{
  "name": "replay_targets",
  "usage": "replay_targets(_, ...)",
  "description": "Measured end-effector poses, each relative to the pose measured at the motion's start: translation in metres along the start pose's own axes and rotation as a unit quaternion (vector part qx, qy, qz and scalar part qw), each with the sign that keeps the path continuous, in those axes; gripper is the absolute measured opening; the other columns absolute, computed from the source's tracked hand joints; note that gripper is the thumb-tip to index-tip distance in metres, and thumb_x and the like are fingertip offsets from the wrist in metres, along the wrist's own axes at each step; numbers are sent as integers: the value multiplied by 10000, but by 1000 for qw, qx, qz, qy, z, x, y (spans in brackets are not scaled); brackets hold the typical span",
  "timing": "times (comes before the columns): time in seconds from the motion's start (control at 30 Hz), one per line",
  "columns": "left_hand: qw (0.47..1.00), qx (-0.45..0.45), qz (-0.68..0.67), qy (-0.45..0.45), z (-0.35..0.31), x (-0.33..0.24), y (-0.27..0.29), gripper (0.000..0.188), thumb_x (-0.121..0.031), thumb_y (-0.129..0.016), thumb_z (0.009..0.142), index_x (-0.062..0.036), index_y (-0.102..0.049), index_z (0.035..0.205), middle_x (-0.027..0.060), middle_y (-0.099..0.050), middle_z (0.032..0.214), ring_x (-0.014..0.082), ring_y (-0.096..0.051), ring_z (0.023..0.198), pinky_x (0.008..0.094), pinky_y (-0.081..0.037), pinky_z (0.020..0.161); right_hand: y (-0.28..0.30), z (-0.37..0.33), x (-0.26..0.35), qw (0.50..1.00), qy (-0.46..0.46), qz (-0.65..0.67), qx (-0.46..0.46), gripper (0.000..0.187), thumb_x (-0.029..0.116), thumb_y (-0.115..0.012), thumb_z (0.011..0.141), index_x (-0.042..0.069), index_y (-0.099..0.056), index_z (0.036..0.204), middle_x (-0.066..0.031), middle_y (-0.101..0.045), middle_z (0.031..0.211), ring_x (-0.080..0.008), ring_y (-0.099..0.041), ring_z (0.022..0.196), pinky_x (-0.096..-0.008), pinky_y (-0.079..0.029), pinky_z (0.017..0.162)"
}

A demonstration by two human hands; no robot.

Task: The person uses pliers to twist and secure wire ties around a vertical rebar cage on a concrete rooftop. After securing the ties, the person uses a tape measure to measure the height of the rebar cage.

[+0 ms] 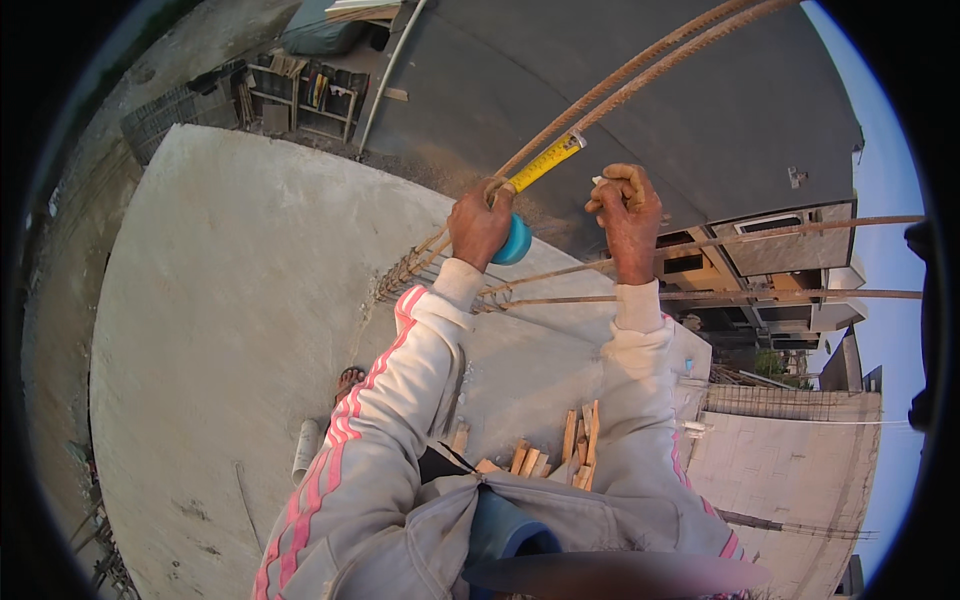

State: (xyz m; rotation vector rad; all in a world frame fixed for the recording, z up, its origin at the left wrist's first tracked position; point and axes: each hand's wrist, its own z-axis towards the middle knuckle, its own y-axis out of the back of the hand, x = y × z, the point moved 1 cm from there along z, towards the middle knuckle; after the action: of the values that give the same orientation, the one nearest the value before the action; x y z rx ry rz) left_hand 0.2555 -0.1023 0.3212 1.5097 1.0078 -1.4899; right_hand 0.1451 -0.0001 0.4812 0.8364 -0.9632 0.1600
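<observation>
My left hand (480, 226) is closed around a tape measure (514, 242) with a round teal case. Its yellow blade (545, 164) is drawn out a short way along two rusty steel reinforcing bars (622, 92), which slant up to the upper right. The same hand is at the bars, near their lower part. My right hand (632, 222) is raised to the right of the blade, apart from it, with fingers bent in a pinch. A small white piece (597, 181) shows at its fingertips; it looks like chalk, though most is hidden.
Two more rusty bars (790, 294) run to the right past my right wrist. Their tied base (395, 280) rises from a concrete slab (230, 260). Wood offcuts (530, 458) and a pale pipe piece (306, 450) lie near me. A grey wall (740, 120) stands beyond the slab edge.
</observation>
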Motion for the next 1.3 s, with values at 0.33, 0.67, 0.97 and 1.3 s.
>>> replay_targets(0.33,1000,1,19,-4,1,3,3,463,-437,-639,919,-72,-740,1186,236,-750,1045,428,-709,1011,487,-532,920,-44,-14,16,986,138,-87,-35,206,117,-744,938,3,-761,1109,-84,-718,930,-130,-682,799,-250,-535,631)
replay_targets(0.67,995,-14,-26,-100,-17,-73,15,464,-330,-655,939,-28,-626,1291,250,-740,953,416,-733,902,491,-562,824,-6,8,43,986,123,38,-106,148,133,-763,950,17,-754,1042,-55,-709,848,-74,-594,692,-230,-466,579)
replay_targets(0.97,991,-37,-41,-124,-8,-116,3,415,-336,-638,946,-40,-692,1231,235,-749,990,398,-739,883,477,-566,830,14,41,80,980,182,28,-77,178,151,-762,956,7,-744,1060,-67,-708,876,-87,-632,738,-227,-507,631)
replay_targets(1.3,996,-26,-17,-82,-1,-109,0,386,-344,-622,942,-47,-730,1162,233,-750,959,415,-729,905,496,-556,858,14,51,75,986,165,0,-32,164,148,-739,970,8,-744,1054,-61,-707,907,-102,-649,764,-245,-536,691)
